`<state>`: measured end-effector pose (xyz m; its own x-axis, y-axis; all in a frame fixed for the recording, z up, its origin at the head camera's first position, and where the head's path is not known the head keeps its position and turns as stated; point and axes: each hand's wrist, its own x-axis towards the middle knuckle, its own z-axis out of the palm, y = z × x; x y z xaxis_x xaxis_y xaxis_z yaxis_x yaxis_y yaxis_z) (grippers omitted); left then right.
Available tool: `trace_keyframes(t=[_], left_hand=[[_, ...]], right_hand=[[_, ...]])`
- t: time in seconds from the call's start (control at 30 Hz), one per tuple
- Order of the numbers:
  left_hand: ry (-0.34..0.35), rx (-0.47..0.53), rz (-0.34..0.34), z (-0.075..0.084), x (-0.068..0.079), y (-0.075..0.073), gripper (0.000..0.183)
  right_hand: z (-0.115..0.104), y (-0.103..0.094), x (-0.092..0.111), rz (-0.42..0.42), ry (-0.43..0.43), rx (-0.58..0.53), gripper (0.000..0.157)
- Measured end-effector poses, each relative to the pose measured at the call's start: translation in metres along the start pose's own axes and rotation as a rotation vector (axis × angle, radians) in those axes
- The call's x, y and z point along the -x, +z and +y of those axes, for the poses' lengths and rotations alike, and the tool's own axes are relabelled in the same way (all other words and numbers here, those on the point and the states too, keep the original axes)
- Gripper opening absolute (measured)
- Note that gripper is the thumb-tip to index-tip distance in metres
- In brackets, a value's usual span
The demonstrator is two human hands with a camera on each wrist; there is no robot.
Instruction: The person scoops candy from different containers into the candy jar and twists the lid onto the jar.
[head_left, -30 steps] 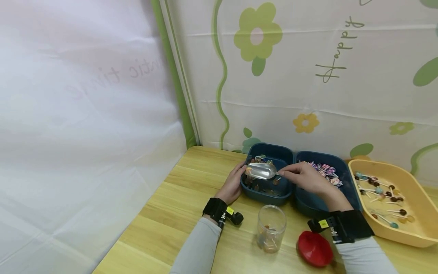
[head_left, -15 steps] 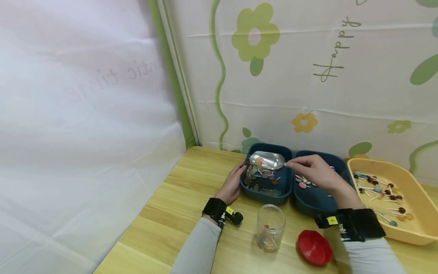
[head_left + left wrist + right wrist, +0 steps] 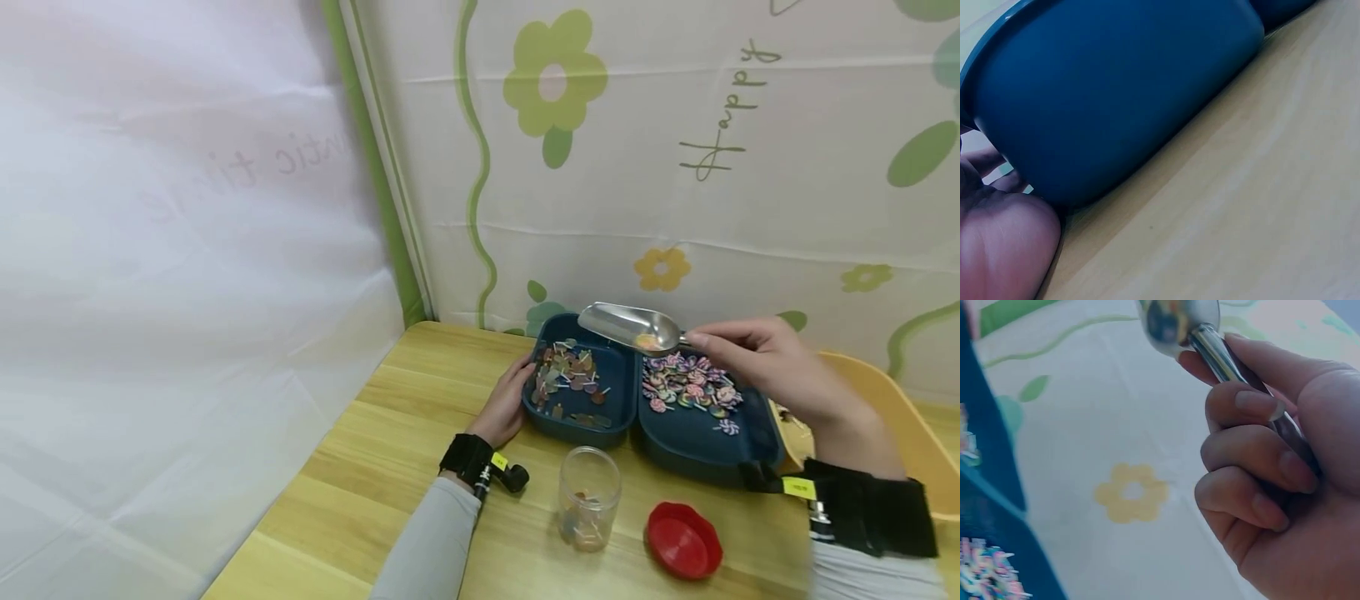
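Observation:
My right hand (image 3: 772,358) grips the handle of a metal scoop (image 3: 622,325), raised over the back of the two blue bins. In the scoop lies a small orange-yellow candy (image 3: 647,342). In the right wrist view, curled fingers (image 3: 1254,450) wrap the handle. My left hand (image 3: 506,404) rests against the left side of the left blue bin (image 3: 577,433), fingers at its wall; the left wrist view shows the hand's heel beside the bin's outer corner. Inside that bin lie several brownish, translucent mini lollipops (image 3: 573,367).
The right blue bin (image 3: 705,467) holds bright striped mini lollipops (image 3: 693,383). A yellow tray (image 3: 900,408) stands at right, partly behind my arm. Nearer me are a clear jar (image 3: 590,500) with a few lollipops in it and a red lid (image 3: 684,540). Patterned cloth hangs behind.
My right hand has lifted the scoop from over the left bin and moved it right and back, tilting its mouth up. The left hand has stayed at the left bin.

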<state>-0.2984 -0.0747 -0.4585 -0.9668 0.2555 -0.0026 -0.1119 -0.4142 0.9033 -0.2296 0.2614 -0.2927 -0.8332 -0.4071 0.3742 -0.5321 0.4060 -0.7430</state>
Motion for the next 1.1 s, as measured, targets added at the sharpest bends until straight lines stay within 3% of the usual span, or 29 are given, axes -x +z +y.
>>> trace_keyframes(t=[0.13, 0.27, 0.43, 0.63, 0.93, 1.1], left_hand=[[-0.002, -0.006, 0.005, 0.000, 0.000, 0.000, 0.049], [0.007, -0.011, 0.005, 0.000, 0.001, -0.001, 0.050], [0.015, -0.015, 0.001, 0.000, 0.001, 0.000, 0.049], [0.007, -0.019, 0.008, 0.000, 0.000, 0.001, 0.048], [0.006, -0.008, -0.011, 0.001, 0.000, 0.000, 0.049], [-0.002, -0.015, -0.008, 0.002, 0.001, 0.000, 0.049]], right_hand=[[-0.005, -0.015, 0.012, 0.028, -0.015, 0.041, 0.023], [-0.014, -0.028, 0.025, 0.044, 0.051, 0.140, 0.022], [-0.023, -0.041, 0.039, 0.036, 0.071, 0.235, 0.022], [-0.021, -0.050, 0.054, -0.041, 0.046, 0.247, 0.026], [-0.021, -0.047, 0.058, -0.136, -0.040, 0.268, 0.033], [-0.029, -0.042, 0.054, -0.254, -0.009, 0.302, 0.030]])
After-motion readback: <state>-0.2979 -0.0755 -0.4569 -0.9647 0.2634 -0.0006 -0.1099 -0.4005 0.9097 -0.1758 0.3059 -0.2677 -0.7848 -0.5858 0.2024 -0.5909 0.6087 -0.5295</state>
